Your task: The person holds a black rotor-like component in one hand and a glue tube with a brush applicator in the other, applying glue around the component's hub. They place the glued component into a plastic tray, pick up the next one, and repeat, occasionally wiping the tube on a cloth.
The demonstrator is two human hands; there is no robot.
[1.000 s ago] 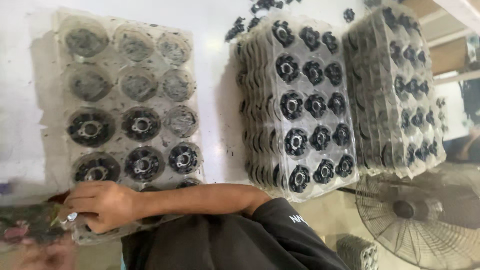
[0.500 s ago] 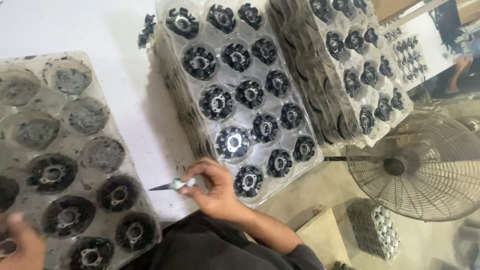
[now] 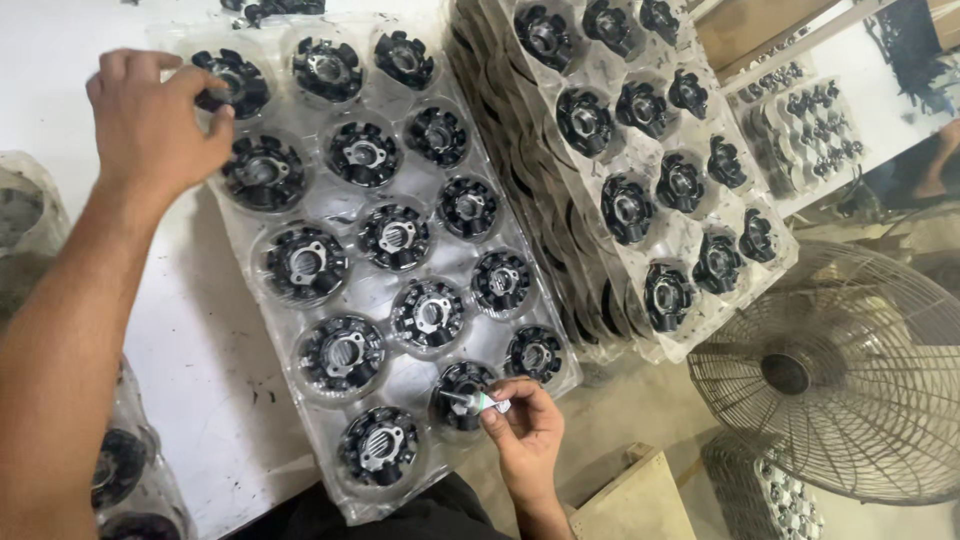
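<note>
A clear plastic tray [image 3: 255, 245] with rows of round black stator-like parts lies on the white table. My left hand [image 3: 150, 120] reaches to the tray's far left corner and its fingers close on the black part [image 3: 238, 84] there. My right hand [image 3: 525, 425] holds a small pen-like tool [image 3: 478, 402] with a dark tip, and the tip touches a black part [image 3: 462, 390] at the tray's near edge.
A tall stack of similar loaded trays [image 3: 640, 170] stands to the right. Another tray [image 3: 20, 220] sits at the left edge. A floor fan [image 3: 840, 370] stands at the lower right. A wooden box [image 3: 640, 500] is near my right wrist. More trays [image 3: 805, 125] lie on a far table.
The view has swung right, from the left tray to the middle one. My left hand reached up to the tray's far corner. My right hand brought the tool tip onto a near part.
</note>
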